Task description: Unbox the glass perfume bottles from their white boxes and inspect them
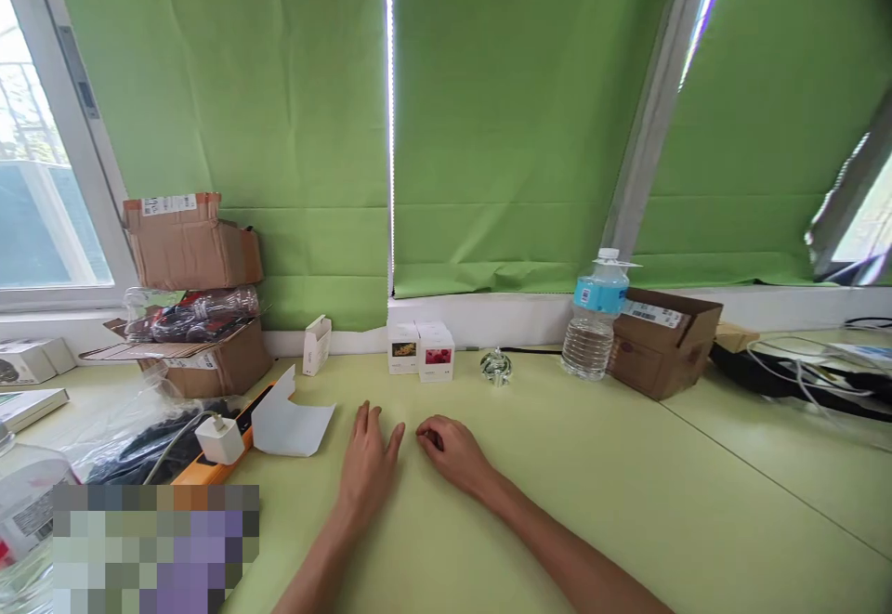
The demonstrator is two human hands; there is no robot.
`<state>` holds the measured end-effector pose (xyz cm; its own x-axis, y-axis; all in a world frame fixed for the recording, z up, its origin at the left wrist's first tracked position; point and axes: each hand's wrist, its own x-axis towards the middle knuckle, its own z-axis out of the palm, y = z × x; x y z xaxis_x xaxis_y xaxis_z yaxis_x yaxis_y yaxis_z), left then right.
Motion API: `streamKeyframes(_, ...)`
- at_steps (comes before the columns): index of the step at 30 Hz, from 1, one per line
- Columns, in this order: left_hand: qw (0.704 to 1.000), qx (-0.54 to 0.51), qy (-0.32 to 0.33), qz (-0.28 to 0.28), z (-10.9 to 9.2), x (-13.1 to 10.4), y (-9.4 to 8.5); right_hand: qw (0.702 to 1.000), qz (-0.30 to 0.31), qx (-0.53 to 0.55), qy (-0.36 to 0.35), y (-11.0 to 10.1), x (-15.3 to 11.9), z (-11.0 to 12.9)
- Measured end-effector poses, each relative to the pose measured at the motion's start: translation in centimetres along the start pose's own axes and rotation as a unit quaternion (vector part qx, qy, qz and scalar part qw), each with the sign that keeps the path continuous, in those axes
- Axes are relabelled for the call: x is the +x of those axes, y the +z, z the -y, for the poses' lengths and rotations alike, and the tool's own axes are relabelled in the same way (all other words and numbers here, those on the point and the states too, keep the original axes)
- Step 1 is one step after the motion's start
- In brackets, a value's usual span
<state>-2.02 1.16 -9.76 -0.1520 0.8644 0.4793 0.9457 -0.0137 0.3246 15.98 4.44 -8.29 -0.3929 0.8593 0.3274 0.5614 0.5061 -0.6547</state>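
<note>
My left hand [371, 454] lies palm down on the pale green table [432, 540], its fingers apart and nothing in it. Just to its right my right hand [452, 450] rests on its side with the fingers curled in; whether they hold anything is hidden. Beyond the hands stand a small white box with a yellow picture [403, 350] and, touching it, another with a pink picture [437, 354]. A clear glass ornament [496, 367] sits to the right of them. Left of my left hand is a bent white sheet [289, 424].
Cardboard boxes [191, 256] are stacked at the left, near a white charger [220, 439] on an orange power strip [202, 473]. A small white carton [317, 346] stands by the wall. A water bottle [594, 321], an open cardboard box [659, 345] and cables [801, 372] are at the right.
</note>
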Motion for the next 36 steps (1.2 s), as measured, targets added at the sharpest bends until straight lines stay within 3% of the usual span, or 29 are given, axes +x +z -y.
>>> streamKeyframes(5,0.996,0.016,0.044,0.081,-0.4,-0.7,0.8,0.993,0.001,0.080,0.082,0.0,0.9,-0.7)
streamKeyframes(12,0.993,0.051,0.055,0.094,-0.8,-0.7,0.5,0.958,0.055,0.177,0.221,-0.4,3.5,-1.5)
streamKeyframes(20,0.991,0.071,0.060,0.101,-0.9,-0.6,0.5,0.939,0.069,0.155,0.299,0.5,6.3,-2.1)
streamKeyframes(26,0.990,0.069,0.062,0.106,-0.7,-0.6,0.5,0.964,0.042,0.072,0.254,0.0,6.4,-2.0)
streamKeyframes(32,0.990,0.056,0.063,0.112,-0.4,-0.5,0.5,0.981,-0.128,-0.084,0.122,-2.6,6.6,0.1)
streamKeyframes(36,0.990,0.059,0.065,0.109,-0.3,-0.5,0.7,0.970,-0.170,-0.171,0.020,-3.5,7.3,0.4)
